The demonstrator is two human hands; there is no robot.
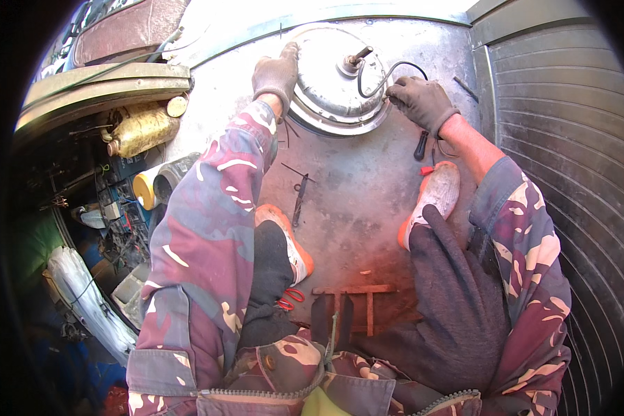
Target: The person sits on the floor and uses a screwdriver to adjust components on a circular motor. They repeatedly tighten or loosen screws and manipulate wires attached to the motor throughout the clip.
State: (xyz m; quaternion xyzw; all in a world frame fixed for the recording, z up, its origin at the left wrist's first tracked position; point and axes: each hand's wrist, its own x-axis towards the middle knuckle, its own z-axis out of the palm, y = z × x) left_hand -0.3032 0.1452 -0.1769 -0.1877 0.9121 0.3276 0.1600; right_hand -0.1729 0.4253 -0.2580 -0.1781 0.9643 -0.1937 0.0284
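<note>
A round silver metal housing (319,90), with a short shaft (357,59) at its middle and a black cable (399,64) looping out, lies on the floor ahead of me. It looks like a ceiling fan motor. My left hand (277,75), in a grey-brown glove, grips its left rim, thumb side up against the edge. On the opposite rim my right hand (423,104), gloved too, has its bent fingertips closed at the edge. The cable passes behind this hand, and its far end is hidden there. Below that hand lies a black-handled tool (421,145).
A drill bit (299,200) lies on the floor between my shoes, and red-handled cutters (291,299) by my left foot. A low wooden stool (353,289) is beneath me. A ribbed shutter (565,139) runs along the right. Shelves with a yellowish bottle (142,130) crowd the left.
</note>
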